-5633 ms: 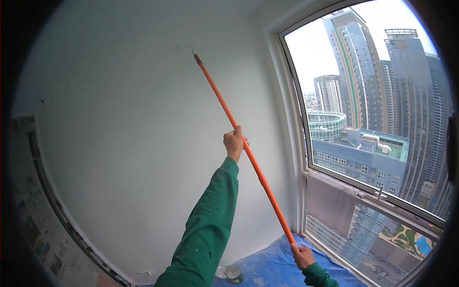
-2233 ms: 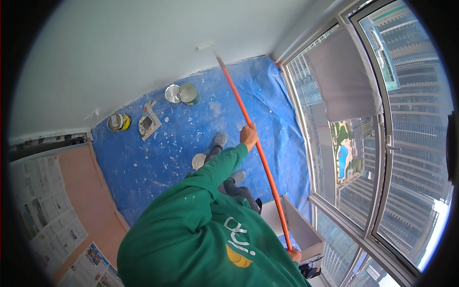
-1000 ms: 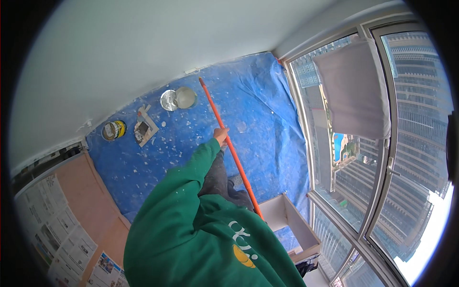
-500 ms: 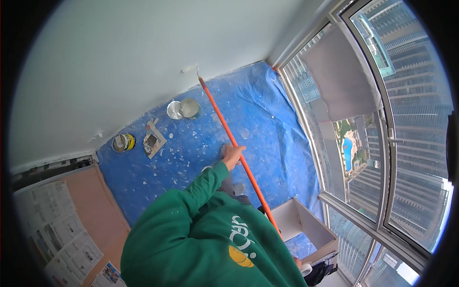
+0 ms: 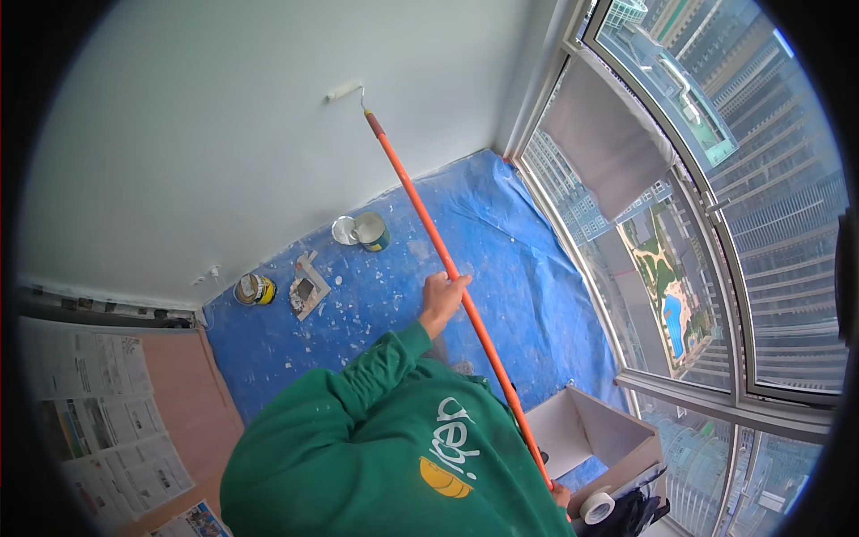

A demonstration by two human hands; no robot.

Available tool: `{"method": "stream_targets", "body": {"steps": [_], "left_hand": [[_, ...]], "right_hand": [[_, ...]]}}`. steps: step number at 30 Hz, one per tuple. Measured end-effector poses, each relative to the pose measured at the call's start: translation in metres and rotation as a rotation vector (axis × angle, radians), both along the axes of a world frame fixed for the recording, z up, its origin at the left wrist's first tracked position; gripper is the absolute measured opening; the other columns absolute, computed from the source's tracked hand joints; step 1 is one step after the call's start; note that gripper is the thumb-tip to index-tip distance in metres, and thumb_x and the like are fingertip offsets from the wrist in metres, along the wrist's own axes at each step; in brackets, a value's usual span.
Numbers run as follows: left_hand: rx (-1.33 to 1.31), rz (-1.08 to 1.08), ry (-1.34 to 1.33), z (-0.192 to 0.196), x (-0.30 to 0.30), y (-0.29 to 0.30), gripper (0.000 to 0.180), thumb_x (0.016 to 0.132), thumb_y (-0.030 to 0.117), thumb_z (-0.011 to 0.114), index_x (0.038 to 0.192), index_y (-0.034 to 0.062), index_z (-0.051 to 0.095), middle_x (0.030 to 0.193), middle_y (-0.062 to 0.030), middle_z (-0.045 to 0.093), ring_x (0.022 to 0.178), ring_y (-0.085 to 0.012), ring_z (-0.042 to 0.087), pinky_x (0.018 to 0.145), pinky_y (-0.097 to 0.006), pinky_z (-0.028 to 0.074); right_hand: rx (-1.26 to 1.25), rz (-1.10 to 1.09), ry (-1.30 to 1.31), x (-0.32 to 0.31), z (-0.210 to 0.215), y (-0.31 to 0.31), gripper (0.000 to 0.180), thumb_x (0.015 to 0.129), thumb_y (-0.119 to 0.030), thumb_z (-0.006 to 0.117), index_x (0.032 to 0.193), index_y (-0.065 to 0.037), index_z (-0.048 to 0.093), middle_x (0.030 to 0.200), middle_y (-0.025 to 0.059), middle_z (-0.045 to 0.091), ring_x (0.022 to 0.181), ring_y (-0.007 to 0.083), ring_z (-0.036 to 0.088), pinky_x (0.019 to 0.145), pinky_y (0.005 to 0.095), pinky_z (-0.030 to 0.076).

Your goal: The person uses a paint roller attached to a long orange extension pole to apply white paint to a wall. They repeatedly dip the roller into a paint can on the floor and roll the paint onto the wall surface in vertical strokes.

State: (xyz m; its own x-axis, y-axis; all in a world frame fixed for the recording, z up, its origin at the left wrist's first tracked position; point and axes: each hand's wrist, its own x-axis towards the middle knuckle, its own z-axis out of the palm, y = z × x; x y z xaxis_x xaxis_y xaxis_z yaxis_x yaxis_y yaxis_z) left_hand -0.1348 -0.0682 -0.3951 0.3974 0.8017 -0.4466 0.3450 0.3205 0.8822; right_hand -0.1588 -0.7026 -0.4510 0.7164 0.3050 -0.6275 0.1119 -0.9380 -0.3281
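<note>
My left hand (image 5: 445, 300) is closed round the middle of a long orange pole, part of a paint roller (image 5: 414, 195). Lower down, my right hand (image 5: 561, 495) shows only in part beside my sweatshirt, its fingers wrapped round the pole's near end. At the far end, a white roller sleeve (image 5: 344, 91) on a bent wire frame touches the pale wall (image 5: 215, 116), some way above the floor. My left arm, in a green sleeve, reaches forward from the lower left.
Blue sheeting (image 5: 528, 286) spattered with white covers the floor. By the wall stand an open paint can (image 5: 370, 231), its lid (image 5: 344, 230) and a yellow-and-black can (image 5: 255, 289). A box-like wooden unit (image 5: 617, 430) carries a tape roll (image 5: 597, 507). Tall windows (image 5: 716, 295) line the right.
The roller sleeve has moved up the wall from near the floor's edge. My right hand has come further into view on the pole. The whole view has shifted slightly.
</note>
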Motion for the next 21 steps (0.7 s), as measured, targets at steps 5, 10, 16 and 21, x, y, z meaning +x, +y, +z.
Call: {"method": "stream_targets", "body": {"steps": [5, 10, 16, 21], "left_hand": [[0.301, 0.027, -0.068, 0.041, 0.000, -0.009, 0.041, 0.078, 0.033, 0.070, 0.067, -0.0037, 0.056, 0.056, -0.0168, 0.059, 0.051, -0.0238, 0.056, 0.055, -0.040, 0.044], [0.481, 0.015, -0.092, 0.098, 0.004, 0.000, 0.037, 0.082, 0.030, 0.070, 0.069, -0.0021, 0.058, 0.058, -0.0158, 0.062, 0.052, -0.0248, 0.060, 0.054, -0.038, 0.045], [0.651, 0.029, -0.186, 0.146, 0.012, 0.032, 0.028, 0.087, 0.025, 0.068, 0.083, -0.0032, 0.066, 0.061, -0.0110, 0.066, 0.053, -0.0171, 0.061, 0.054, -0.033, 0.046], [0.680, 0.039, -0.337, 0.196, 0.029, 0.054, 0.027, 0.089, 0.020, 0.065, 0.099, -0.0055, 0.065, 0.067, -0.0081, 0.068, 0.056, -0.0136, 0.060, 0.057, -0.029, 0.047]], "right_hand": [[0.324, -0.134, 0.083, 0.005, 0.012, 0.026, 0.036, 0.080, -0.039, 0.063, 0.080, -0.003, 0.065, 0.061, 0.0142, 0.058, 0.061, 0.0237, 0.057, 0.059, 0.0388, 0.044], [0.525, -0.165, 0.247, 0.011, -0.091, -0.031, 0.039, 0.090, -0.041, 0.057, 0.100, -0.006, 0.068, 0.075, 0.0106, 0.063, 0.068, 0.0216, 0.057, 0.062, 0.0346, 0.045], [0.204, 0.013, 0.116, 0.028, -0.011, 0.109, 0.039, 0.082, -0.036, 0.067, 0.105, -0.005, 0.070, 0.088, 0.0075, 0.068, 0.080, 0.0218, 0.060, 0.068, 0.0375, 0.048], [0.266, -0.124, 0.049, 0.035, -0.017, 0.150, 0.038, 0.080, -0.037, 0.069, 0.097, -0.003, 0.069, 0.081, 0.0085, 0.068, 0.076, 0.0245, 0.062, 0.069, 0.0402, 0.048]]}}
